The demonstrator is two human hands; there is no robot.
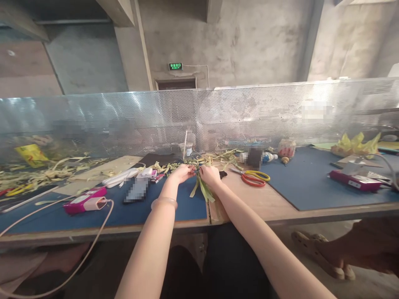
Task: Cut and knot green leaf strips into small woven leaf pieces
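Our left hand, right hand pinched long green-yellow leaf strips at one spot, likely aligning them over tabletop.

Green leaves; blue mat; orange-and-yellow scissors

The scene is seen from one head-worn camera, set above and just behind the near edge of the bench and aimed forward and slightly down across it. The left hand and right hand are caught close at the middle; the perforated screen along the far edge is taken in farther off.
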